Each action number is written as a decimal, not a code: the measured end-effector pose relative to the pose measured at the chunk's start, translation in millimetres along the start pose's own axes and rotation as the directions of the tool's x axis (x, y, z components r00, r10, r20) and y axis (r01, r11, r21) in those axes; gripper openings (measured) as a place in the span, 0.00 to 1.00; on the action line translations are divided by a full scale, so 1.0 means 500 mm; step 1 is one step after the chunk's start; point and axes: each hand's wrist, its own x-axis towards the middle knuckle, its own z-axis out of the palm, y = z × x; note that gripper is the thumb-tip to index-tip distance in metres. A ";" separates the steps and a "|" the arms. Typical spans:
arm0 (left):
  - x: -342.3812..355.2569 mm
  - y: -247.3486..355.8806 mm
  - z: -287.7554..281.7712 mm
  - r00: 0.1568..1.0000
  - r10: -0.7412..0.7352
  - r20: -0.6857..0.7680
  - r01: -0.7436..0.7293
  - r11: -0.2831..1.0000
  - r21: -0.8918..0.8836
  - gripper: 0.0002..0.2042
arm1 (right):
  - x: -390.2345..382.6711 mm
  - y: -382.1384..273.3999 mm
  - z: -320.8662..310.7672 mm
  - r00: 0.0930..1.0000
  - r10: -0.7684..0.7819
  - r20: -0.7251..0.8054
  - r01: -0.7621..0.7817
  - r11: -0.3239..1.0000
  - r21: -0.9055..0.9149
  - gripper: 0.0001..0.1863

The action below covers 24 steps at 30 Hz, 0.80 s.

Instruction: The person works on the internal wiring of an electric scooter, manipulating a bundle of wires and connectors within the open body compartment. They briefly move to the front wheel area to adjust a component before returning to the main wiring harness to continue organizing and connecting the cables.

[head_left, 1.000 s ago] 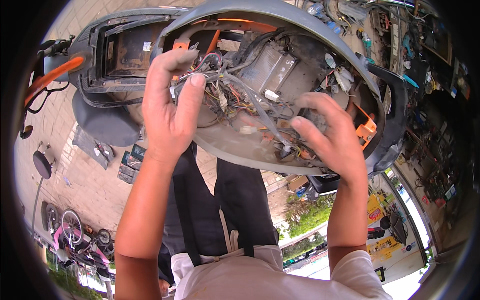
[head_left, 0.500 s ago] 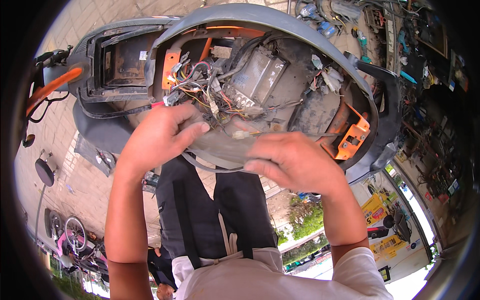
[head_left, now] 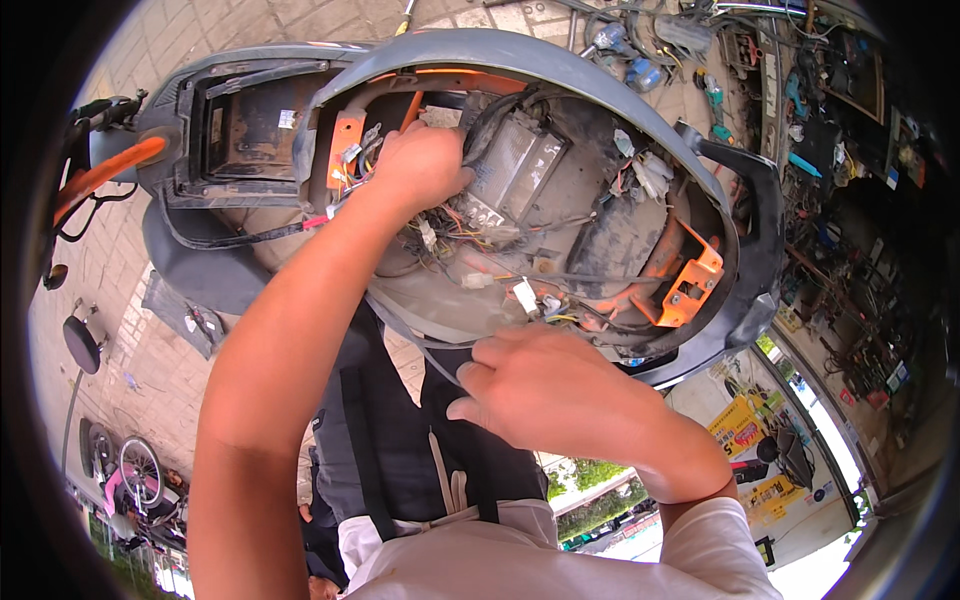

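Observation:
An electric scooter's grey body shell (head_left: 490,45) lies opened before me, with a bundle of coloured wires and connectors (head_left: 428,232) inside. My left hand (head_left: 420,165) reaches into the bundle beside a ribbed metal controller box (head_left: 515,165). Its fingers curl down, closed, and the hand hides whatever is in them. My right hand (head_left: 565,390) hovers at the shell's near rim, fingers loosely bent and thumb apart, with nothing seen between them. Close to its fingertips runs a thin grey strip (head_left: 425,348). White connectors (head_left: 525,294) lie just beyond that hand.
An orange bracket (head_left: 692,280) stands at the shell's right end, and an open storage compartment (head_left: 265,130) is on the left. Blue power tools (head_left: 640,72) and cables lie on the paving at the far right. Cluttered tools fill the dark area beyond.
My left hand has moved away from the near rim, deeper into the wire bundle. My right hand has drawn back toward me, uncovering white connectors near the rim.

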 end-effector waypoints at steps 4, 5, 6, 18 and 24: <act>-0.025 -0.034 0.018 0.982 0.133 -0.137 -0.156 0.972 -0.176 0.21 | 0.013 0.051 -0.050 0.956 0.123 -0.267 -0.125 0.992 0.008 0.14; -0.034 -0.042 0.022 0.970 0.157 -0.184 -0.197 0.953 -0.229 0.20 | 0.027 0.074 -0.062 0.912 0.147 -0.382 -0.150 0.988 0.021 0.12; -0.040 -0.042 0.022 0.972 0.172 -0.162 -0.210 0.944 -0.256 0.20 | 0.043 0.095 -0.075 0.867 0.175 -0.466 -0.200 0.980 -0.004 0.11; -0.166 -0.028 -0.004 0.928 0.238 -0.286 -0.193 0.965 0.178 0.40 | 0.100 0.227 0.017 0.944 0.224 -0.242 -0.254 0.962 -0.100 0.15; -0.184 -0.026 0.017 0.760 0.644 -0.081 -0.628 0.762 0.158 0.19 | 0.092 0.221 0.062 0.893 0.384 -0.236 -0.402 0.915 -0.030 0.15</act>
